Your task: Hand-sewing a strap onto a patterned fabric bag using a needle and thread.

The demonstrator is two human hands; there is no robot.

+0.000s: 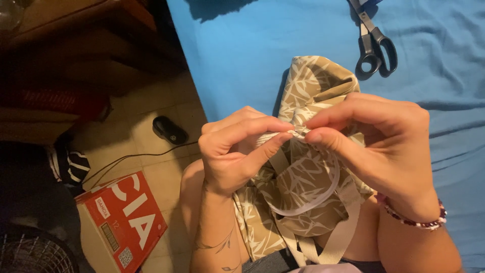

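I see a blue sheet (242, 55) spread across the far right of the scene; a red cardboard box (124, 222) sits near left on the tiled floor (161, 108), with a dark slipper (170, 130) further off and a black cable (131, 157) trailing between them. On the lap lies a beige leaf-print fabric bag (303, 187), its webbing straps (348, 222) hanging near; black-handled scissors (375, 50) rest far right on the sheet, well apart from the work. My left hand (232, 151) is closed, thumb and forefinger pinching the bag's gathered edge; my right hand (379, 141) pinches the same spot, on the end of a white elastic band (323, 194) that loops down over the cloth. I judge the risk lies in that small pinch; if either grip slackens, the elastic end could slip back into the fold; the dim light makes re-finding it harder.
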